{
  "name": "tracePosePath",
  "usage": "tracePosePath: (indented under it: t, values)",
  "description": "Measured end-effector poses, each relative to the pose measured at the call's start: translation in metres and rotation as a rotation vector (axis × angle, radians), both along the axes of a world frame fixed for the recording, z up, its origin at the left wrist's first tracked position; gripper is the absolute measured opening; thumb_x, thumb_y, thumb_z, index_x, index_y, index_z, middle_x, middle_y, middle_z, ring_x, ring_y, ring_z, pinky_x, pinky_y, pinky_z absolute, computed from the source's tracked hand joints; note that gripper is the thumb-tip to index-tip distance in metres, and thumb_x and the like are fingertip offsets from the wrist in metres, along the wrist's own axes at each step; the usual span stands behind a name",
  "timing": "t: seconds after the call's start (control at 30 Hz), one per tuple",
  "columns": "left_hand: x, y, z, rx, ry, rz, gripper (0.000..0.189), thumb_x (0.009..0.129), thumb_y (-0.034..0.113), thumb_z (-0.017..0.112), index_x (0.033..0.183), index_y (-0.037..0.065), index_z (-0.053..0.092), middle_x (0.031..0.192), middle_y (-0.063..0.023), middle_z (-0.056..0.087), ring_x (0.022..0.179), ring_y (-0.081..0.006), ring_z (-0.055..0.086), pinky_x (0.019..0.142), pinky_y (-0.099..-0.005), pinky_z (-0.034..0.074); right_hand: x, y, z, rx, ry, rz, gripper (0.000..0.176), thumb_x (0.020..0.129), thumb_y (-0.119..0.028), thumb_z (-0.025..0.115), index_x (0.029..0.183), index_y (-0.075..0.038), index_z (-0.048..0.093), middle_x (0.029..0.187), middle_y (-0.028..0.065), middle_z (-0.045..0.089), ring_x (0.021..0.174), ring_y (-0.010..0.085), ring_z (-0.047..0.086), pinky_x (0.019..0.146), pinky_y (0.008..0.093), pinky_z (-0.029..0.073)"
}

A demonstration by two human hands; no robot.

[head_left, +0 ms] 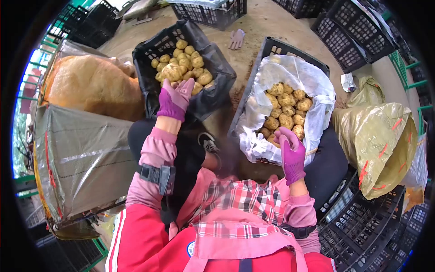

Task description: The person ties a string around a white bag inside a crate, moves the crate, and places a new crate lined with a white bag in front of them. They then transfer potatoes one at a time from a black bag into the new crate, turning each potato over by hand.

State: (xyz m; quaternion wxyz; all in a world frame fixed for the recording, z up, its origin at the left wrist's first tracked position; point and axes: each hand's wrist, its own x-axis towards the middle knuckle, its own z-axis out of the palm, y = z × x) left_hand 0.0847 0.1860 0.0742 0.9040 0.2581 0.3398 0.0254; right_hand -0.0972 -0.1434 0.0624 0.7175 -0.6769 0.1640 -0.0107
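Note:
Both my hands wear purple gloves. My left hand (176,96) reaches over the near edge of a black crate lined with black plastic (149,68), its fingers apart just above a large potato (171,72) in the pile. My right hand (290,152) is at the near end of a crate lined with white plastic (317,81). Its fingers curl around a potato (273,140) at the edge of that pile of yellow-brown potatoes (285,109).
A big open sack of brown material (90,86) stands at the left. A yellowish plastic sack (385,145) leans at the right. Empty black crates (353,31) stand at the back and lower right. A loose glove (236,39) lies on the dirt floor.

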Motion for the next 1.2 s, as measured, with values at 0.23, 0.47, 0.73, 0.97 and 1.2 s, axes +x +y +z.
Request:
tracePosePath:
  t: [0.23,0.47,0.73,0.97,1.2]
  values:
    - [-0.066,-0.138,0.001,0.326,-0.383,-1.155,0.037,0.103,0.02,0.043,0.134,0.001,0.051,0.13,-0.0108,0.058,0.111,-0.022,0.063,0.099,-0.0353,0.051,0.112,-0.045,-0.091,-0.713,0.142,0.344,0.039,0.089,-0.027,0.061,0.119,-0.002,0.063,0.107,0.0161,0.07,0.1,0.0334,0.066,0.087,0.0403,0.051]
    - [-0.035,-0.223,-0.103,1.021,-0.125,-1.209,0.042,0.097,0.02,0.055,0.132,-0.002,0.051,0.118,-0.0154,0.062,0.111,-0.0224,0.061,0.093,-0.0322,0.049,0.199,-0.063,-0.141,-1.553,-0.237,0.335,0.05,0.085,-0.019,0.06,0.133,-0.013,0.052,0.14,0.0114,0.051,0.126,0.0303,0.052,0.099,0.0465,0.043]
    - [-0.037,-0.197,-0.085,1.013,-0.265,-0.784,0.058,0.096,0.02,0.062,0.143,-0.002,0.037,0.138,-0.0205,0.049,0.125,-0.0255,0.051,0.099,-0.0327,0.045,0.246,-0.046,-0.104,-1.54,0.153,0.689,0.049,0.077,-0.028,0.072,0.122,-0.01,0.064,0.125,0.0133,0.059,0.118,0.0297,0.057,0.097,0.0459,0.046]
    - [-0.079,-0.183,-0.039,0.368,-0.151,-0.898,0.054,0.102,0.033,0.052,0.146,0.005,0.035,0.131,-0.0131,0.053,0.103,-0.0176,0.063,0.084,-0.0291,0.054,0.172,-0.061,-0.046,-0.71,0.056,0.569,0.063,0.063,-0.042,0.083,0.112,-0.005,0.067,0.11,0.016,0.066,0.103,0.0315,0.063,0.09,0.0405,0.05]
    - [-0.106,-0.176,0.004,0.492,-0.369,-1.007,0.057,0.101,0.033,0.053,0.146,0.003,0.035,0.128,-0.011,0.054,0.093,-0.0135,0.063,0.079,-0.0257,0.056,0.058,-0.042,0.032,-0.224,-0.139,0.31,0.068,0.078,-0.035,0.08,0.131,-0.003,0.053,0.123,0.0116,0.058,0.116,0.0248,0.056,0.099,0.0341,0.045]
